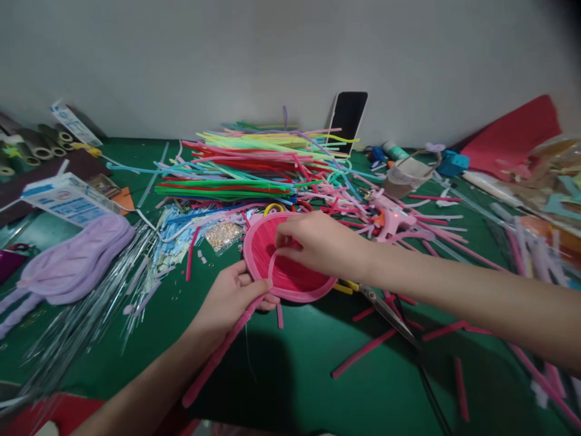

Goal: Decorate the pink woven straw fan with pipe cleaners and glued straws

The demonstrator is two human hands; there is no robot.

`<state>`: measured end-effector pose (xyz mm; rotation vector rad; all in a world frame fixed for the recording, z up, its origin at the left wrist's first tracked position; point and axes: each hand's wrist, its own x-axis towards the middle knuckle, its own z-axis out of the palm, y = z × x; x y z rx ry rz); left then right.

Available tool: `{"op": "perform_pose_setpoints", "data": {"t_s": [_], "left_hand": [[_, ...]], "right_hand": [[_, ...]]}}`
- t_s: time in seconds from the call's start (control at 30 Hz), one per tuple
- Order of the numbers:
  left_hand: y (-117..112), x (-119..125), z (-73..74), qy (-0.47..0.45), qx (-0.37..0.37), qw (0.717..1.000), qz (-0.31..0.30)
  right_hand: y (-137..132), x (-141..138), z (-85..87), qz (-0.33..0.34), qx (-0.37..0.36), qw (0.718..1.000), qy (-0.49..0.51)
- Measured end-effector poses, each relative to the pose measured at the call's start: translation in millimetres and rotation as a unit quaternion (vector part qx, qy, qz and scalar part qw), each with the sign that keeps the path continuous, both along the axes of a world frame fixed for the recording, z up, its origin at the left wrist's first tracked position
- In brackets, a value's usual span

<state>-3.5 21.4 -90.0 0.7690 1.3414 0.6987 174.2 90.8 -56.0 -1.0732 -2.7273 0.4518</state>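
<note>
On my screen I see a phone [350,118], which stands tilted near the wall [181,66]. Beside it lies a pile of colourful stems [254,160]. At the left I find rolls [39,145], a box [75,200] and lilac pieces [77,260], lying one upon another. At the right there are a glue gun [391,221], a cup [406,175] and a red sheet [512,142]; nearer lie scissors [385,312].

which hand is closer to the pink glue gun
Right. The right hand is over the round pink piece, left of the glue gun; the left hand is farther left, at the piece's near-left rim.
</note>
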Motion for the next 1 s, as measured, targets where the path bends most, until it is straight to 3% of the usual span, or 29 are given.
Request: {"op": "perform_pose_setpoints", "data": {"t_s": [0.43, 0.5, 0.6, 0.7, 0.83, 0.9, 1.0], "left_hand": [[-12, 3, -4.9, 0.034, 0.067, 0.997, -0.012], [-15, -3, -1.8, 0.042, 0.062, 0.996, -0.043], [-16, -13, 7.3, 0.11, 0.063, 0.979, -0.161], [-14, -22, 16.8, 0.25, 0.132, 0.925, -0.255], [-19, -35, 21.0, 0.487, 0.3, 0.792, -0.216], [-24, -44, 18.3, 0.51, 0.374, 0.735, -0.245], [-31, -55, 10.0, 0.456, 0.461, 0.688, -0.327]], "right_hand": [[-1, -12, -11.1, -0.023, -0.026, 0.999, -0.004], [-4, -13, -15.2, -0.022, -0.046, 0.999, 0.0], [-10, -14, -19.9, -0.016, -0.068, 0.998, 0.007], [-15, -15, -22.8, -0.01, -0.075, 0.997, 0.006], [-15, -17, -23.6, -0.006, -0.069, 0.998, -0.002], [-12, -17, -22.1, 0.002, -0.071, 0.997, -0.009], [-9, -18, -18.6, 0.015, -0.069, 0.997, -0.022]]}}
